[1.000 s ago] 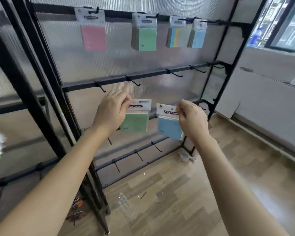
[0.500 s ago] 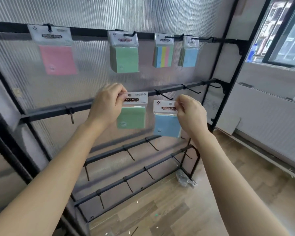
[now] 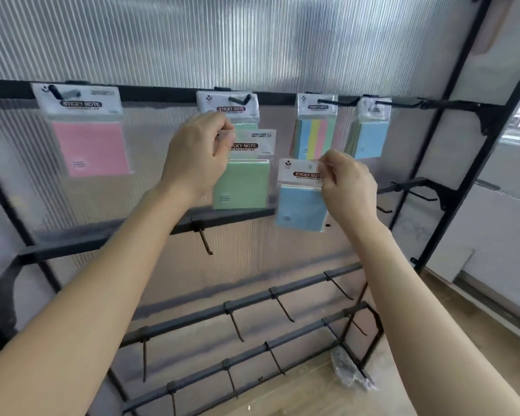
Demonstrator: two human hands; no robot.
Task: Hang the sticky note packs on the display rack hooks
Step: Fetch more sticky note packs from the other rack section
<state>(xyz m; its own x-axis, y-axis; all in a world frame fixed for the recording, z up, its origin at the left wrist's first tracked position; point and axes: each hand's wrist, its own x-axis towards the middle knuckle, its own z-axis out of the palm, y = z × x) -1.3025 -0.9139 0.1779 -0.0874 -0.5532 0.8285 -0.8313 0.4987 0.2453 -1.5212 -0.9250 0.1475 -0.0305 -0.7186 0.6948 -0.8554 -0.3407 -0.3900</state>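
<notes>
Pinching white header cards, probably to free the hang holes, the left hand holds a green bagged sticky note pack, a black metal hook just above it, and the right hand a blue bagged pack.

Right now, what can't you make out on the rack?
Head view:
Header of green pack: left end under left hand.
Right edge of blue pack: behind right hand.
Body of hung pack: covered by left hand and green pack.
Small print on headers: blurred, too small.
Contents of wrapper on floor: blurred.
</notes>
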